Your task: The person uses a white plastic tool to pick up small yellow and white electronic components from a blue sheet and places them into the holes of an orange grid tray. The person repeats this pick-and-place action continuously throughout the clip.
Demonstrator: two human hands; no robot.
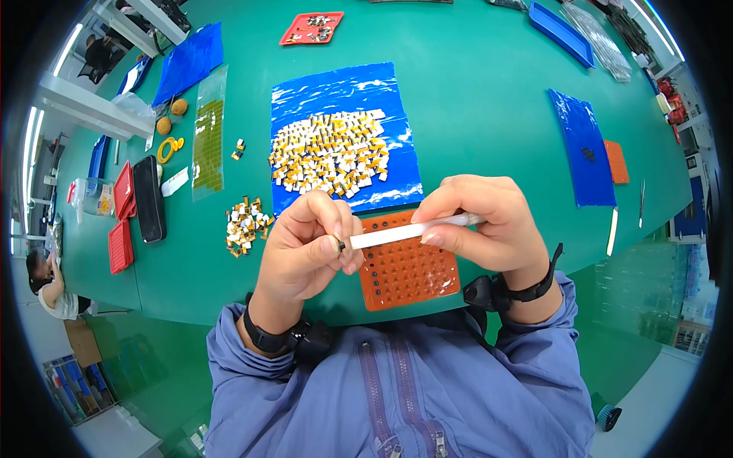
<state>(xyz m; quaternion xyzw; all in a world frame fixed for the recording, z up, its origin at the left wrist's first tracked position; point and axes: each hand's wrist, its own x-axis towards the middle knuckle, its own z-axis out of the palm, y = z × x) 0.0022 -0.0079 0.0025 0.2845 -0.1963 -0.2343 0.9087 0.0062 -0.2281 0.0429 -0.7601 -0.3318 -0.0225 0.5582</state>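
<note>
Over the near edge of the green table, my right hand [489,221] pinches a slim white pen-shaped tool [389,234], which points left. My left hand [301,240] is closed, thumb and forefinger gripping a tiny dark part [341,246] right by the tool's left end. Whether tool and part touch, I cannot tell. Below both hands lies an orange tray [412,282] with rows of small round pits; dark pieces sit along its left column. Beyond it, a blue sheet [328,88] bears a heap of small white, yellow and black parts [328,153].
A smaller heap of similar parts [246,225] lies left of my left hand. Further left are a black case [149,198], red trays [121,248] and a clear bag with yellow-green pieces [208,145]. Another blue sheet [584,168] lies right. A person [57,286] sits far left.
</note>
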